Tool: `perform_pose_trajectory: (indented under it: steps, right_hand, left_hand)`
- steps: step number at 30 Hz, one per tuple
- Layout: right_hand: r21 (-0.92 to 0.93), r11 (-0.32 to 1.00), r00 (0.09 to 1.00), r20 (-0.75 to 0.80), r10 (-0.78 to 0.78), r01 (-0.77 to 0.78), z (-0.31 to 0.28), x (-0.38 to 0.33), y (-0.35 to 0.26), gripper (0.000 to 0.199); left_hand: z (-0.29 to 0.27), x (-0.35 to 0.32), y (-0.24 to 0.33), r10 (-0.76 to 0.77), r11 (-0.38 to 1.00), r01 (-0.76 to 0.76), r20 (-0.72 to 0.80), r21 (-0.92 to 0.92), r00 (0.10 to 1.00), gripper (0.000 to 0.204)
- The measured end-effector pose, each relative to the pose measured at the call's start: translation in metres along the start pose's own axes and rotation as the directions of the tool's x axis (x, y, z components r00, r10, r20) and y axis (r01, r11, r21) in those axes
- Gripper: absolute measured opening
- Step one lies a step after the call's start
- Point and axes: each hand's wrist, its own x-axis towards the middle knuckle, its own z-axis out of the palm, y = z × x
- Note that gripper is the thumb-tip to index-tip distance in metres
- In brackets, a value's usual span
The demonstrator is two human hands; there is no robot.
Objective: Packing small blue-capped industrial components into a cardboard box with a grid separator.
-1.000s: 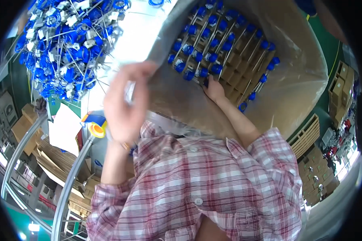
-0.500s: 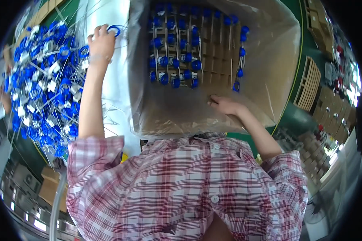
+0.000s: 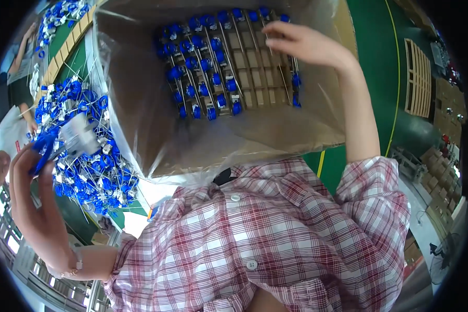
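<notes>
My left hand (image 3: 34, 195) is raised at the left, with its fingers closed on a blue coiled cable (image 3: 46, 148). A whitish block (image 3: 80, 136) hangs at its end, smeared by motion. Below and behind lies a heap of similar blue coils (image 3: 91, 174) with white blocks and thin metal rods. Over the far right of a cardboard box (image 3: 229, 143), my right hand (image 3: 307, 46) reaches in with its fingers stretched out and apart. Its fingertips are close to thin rods and a blue coil (image 3: 284, 18). Rows of blue coils (image 3: 205, 65) with rods lie inside on a cardboard divider grid (image 3: 257, 78).
Clear plastic sheeting (image 3: 135, 140) lines the box and hangs over its rim. A co-worker (image 3: 13, 119) is at the far left beyond the heap. Another blue pile (image 3: 62, 18) lies at the top left. A wooden pallet (image 3: 417, 78) rests on the green floor at the right.
My left hand has come back from the far side of the heap toward me, with the coiled cable in it. My right hand has moved from the near box wall to the far right. The view has turned.
</notes>
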Motion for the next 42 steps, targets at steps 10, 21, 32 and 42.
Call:
perform_pose_trajectory:
  steps: [10,21,32,42]
  right_hand:
    - [-0.470,0.879,0.644,-0.699,-0.312,-0.083,-0.002,-0.037,0.031,0.029]
    - [-0.206,0.964,0.387,-0.913,-0.127,-0.168,-0.002,-0.052,0.074,0.027]
    - [-0.187,0.971,0.373,-0.920,-0.121,-0.147,0.002,-0.049,0.074,0.022]
    - [-0.122,0.981,0.398,-0.916,-0.054,-0.147,0.000,-0.047,0.064,0.022]
  left_hand:
    - [0.192,0.109,0.164,0.103,0.923,-0.002,0.242,-0.385,0.965,0.037]
    - [0.416,0.173,0.161,-0.274,0.792,0.507,0.543,-0.342,0.794,0.046]
    - [0.454,0.190,0.177,-0.274,0.924,0.368,0.493,-0.103,0.826,0.043]
    - [0.490,0.188,0.185,-0.494,0.777,0.591,0.370,-0.218,0.787,0.045]
